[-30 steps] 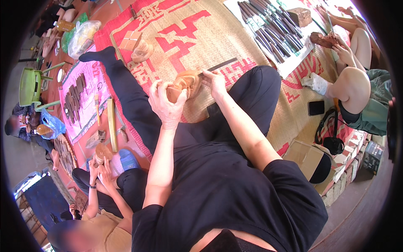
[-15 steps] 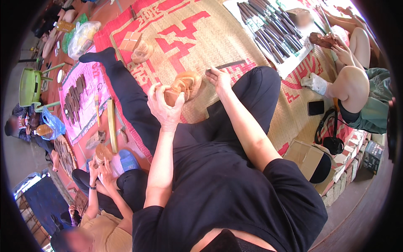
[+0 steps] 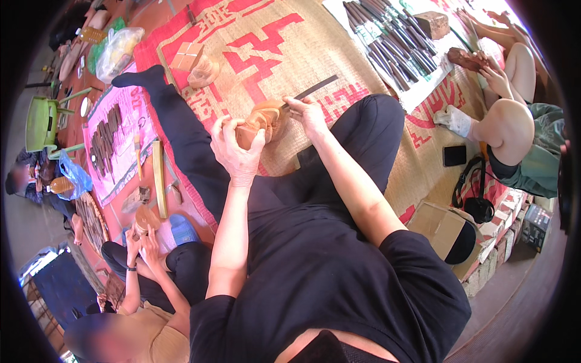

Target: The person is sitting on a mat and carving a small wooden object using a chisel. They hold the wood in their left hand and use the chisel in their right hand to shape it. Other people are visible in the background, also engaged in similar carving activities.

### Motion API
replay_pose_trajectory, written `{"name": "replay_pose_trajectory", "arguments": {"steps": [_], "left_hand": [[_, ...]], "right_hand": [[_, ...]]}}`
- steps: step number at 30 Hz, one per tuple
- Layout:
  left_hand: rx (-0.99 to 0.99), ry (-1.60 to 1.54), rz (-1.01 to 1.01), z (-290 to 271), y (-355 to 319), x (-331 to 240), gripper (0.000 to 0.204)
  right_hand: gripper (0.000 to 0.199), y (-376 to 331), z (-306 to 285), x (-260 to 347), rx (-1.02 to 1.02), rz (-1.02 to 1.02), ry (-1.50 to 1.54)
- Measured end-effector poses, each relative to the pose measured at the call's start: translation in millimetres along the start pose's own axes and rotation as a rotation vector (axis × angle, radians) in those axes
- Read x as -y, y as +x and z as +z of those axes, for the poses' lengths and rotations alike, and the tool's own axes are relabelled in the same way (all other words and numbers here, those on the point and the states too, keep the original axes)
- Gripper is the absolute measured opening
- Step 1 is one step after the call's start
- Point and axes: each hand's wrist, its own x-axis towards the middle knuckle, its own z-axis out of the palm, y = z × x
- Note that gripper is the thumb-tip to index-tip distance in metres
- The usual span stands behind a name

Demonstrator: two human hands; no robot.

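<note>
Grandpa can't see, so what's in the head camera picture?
Someone's left hand grips a curvy light brown wooden carving; the right hand holds a thin dark straight tool beside it, over a red and tan woven mat.

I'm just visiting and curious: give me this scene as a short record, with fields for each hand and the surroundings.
Left hand: gripping a carved wooden piece
Right hand: holding a slim dark tool, one end by the piece's right side; contact unclear
Floor covering: tan woven mat with red patterns
Upper right: many dark tools on a white sheet
Left side: more dark tools on a pink cloth
Lower-left co-worker: holding a brown wooden block
Right co-worker: holding a dark brown piece
</note>
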Motion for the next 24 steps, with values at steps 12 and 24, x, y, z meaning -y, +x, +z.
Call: {"name": "replay_pose_trajectory", "arguments": {"steps": [12,24], "left_hand": [[-0.018,-0.014,0.023,0.7,-2.3,1.8,0.046],[-0.02,-0.013,0.04,0.1,-3.0,-0.8,0.046]], "right_hand": [[0.012,6.9,-2.9,-1.6,0.025,-0.045,-0.075],[0.011,1.0,1.5,5.0,0.061,-0.05,-0.103]]}}
